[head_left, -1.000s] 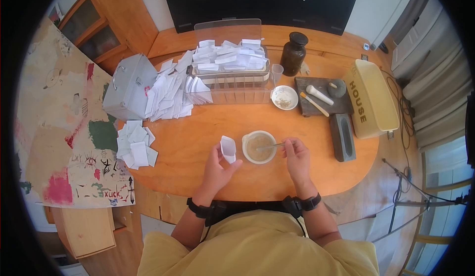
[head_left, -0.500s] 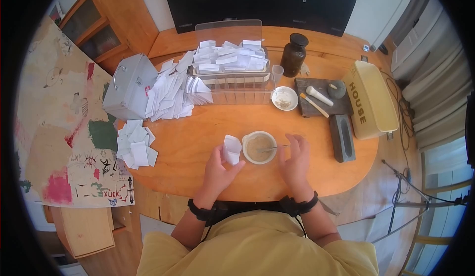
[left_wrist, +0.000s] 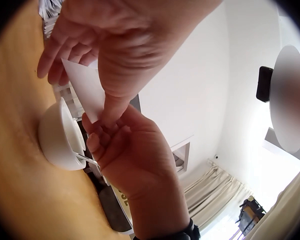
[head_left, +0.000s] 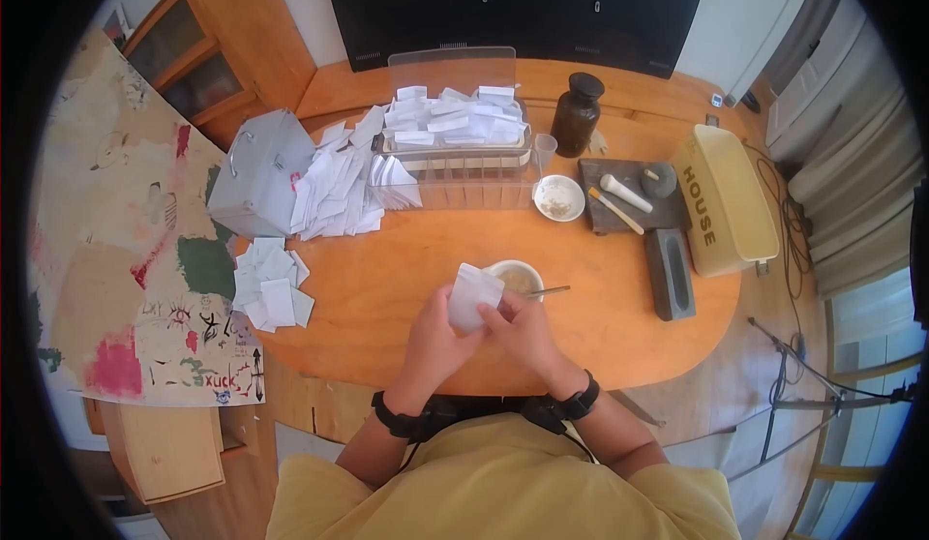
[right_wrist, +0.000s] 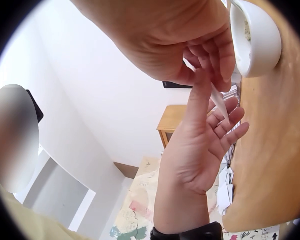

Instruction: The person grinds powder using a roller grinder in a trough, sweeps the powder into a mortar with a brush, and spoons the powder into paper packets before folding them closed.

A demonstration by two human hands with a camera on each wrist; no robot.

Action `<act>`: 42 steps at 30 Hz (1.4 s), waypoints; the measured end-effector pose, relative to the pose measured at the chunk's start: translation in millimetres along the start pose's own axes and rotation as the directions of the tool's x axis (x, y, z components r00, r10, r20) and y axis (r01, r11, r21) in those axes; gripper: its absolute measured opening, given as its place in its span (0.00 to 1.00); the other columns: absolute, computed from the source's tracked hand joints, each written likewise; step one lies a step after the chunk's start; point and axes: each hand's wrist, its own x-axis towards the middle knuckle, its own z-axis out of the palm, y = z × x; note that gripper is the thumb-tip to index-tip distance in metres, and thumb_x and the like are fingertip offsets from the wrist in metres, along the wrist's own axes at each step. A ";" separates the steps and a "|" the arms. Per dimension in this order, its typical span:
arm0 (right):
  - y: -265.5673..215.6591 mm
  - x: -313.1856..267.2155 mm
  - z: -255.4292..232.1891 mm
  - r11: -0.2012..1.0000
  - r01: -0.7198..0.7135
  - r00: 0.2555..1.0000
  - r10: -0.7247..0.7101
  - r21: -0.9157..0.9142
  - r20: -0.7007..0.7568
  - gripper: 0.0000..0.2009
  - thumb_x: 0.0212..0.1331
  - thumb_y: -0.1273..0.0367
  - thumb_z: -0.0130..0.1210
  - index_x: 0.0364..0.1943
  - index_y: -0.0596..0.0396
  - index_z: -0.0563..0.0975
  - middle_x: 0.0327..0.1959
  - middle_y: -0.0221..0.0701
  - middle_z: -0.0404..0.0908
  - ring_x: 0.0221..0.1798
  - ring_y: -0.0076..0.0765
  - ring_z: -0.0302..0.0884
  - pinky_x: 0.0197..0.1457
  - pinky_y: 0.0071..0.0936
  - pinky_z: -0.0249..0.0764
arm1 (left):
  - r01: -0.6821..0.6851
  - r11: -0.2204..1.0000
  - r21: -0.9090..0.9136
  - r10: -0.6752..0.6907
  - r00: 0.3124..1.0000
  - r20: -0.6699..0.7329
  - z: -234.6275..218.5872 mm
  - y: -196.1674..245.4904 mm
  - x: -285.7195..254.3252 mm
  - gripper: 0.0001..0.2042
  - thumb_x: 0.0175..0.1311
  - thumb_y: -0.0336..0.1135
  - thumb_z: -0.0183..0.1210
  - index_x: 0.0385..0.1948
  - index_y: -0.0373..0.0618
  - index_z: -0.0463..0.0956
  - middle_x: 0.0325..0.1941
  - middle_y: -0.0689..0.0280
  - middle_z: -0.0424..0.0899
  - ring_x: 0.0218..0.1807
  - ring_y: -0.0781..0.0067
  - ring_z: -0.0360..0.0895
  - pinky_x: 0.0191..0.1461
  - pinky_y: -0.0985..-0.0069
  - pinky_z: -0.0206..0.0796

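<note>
Just in front of the bowl, both hands hold up a small white paper packet. My left hand grips its left side, thumb on one face and fingers behind it. The thumb and fingers of my right hand pinch the packet's lower right edge. In the left wrist view, the packet stands on a slant beside the white bowl. A brownish powder lies in the bowl, partly hidden behind the packet. The thin metal spoon leans on the bowl's rim, its handle sticking out to the right.
White packets fill a clear rack; more lie beside a silver case and in a pile. Rightward are a white dish, dark jar, board with pestle, stone trough and yellow bin.
My right hand has let go of the spoon, leaving it in the bowl, and moved left to pinch the packet. The packet has come right, in front of the bowl's left side.
</note>
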 end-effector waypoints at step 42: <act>2.7 0.1 -23.0 0.998 0.012 0.982 -0.002 -0.054 0.191 0.11 0.65 0.68 0.51 0.29 0.59 0.78 0.19 0.20 0.73 0.22 0.16 0.65 0.26 0.21 0.64 | -0.219 0.971 -0.093 0.234 0.946 0.226 -26.4 -12.6 23.0 0.06 0.59 0.31 0.61 0.35 0.41 0.80 0.32 0.61 0.83 0.32 0.69 0.79 0.38 0.75 0.69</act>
